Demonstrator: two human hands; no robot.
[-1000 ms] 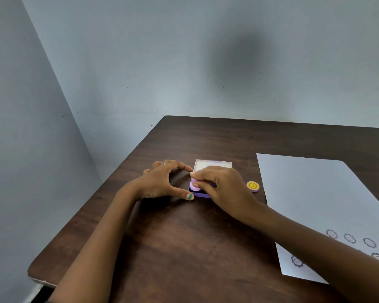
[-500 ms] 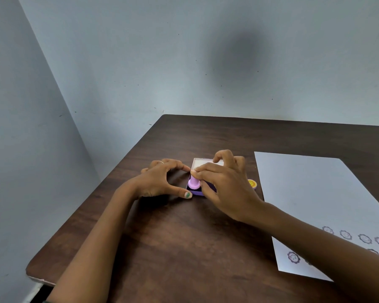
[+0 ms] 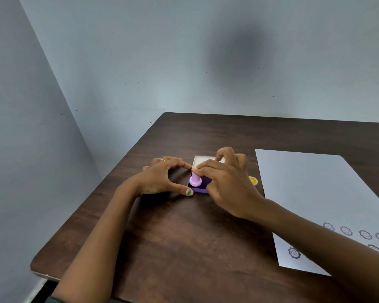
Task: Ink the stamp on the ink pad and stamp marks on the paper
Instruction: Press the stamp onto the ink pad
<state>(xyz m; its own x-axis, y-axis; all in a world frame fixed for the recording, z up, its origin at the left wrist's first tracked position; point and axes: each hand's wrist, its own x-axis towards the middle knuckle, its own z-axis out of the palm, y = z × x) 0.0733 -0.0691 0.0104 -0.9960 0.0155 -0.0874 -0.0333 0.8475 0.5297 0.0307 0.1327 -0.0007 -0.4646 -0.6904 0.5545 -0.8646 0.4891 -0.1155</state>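
A pink stamp (image 3: 195,179) stands upright on the purple ink pad (image 3: 199,189), its base down on the pad. My right hand (image 3: 224,181) pinches the top of the stamp's handle between thumb and fingers. My left hand (image 3: 162,177) rests on the table left of the pad, thumb and forefinger touching its left edge. The pad's pale open lid (image 3: 202,160) lies behind it. A white paper (image 3: 311,189) lies to the right, with several purple round marks (image 3: 346,230) near its front edge, partly hidden by my right forearm.
A small yellow round piece (image 3: 253,180) sits on the dark wooden table (image 3: 184,237) between the ink pad and the paper. Pale walls stand close behind and to the left. The table's left and front edges lie near.
My right hand shifted from covering the stamp low on the pad to pinching the top of its handle, so the pink stamp now shows upright. The left hand stayed put.
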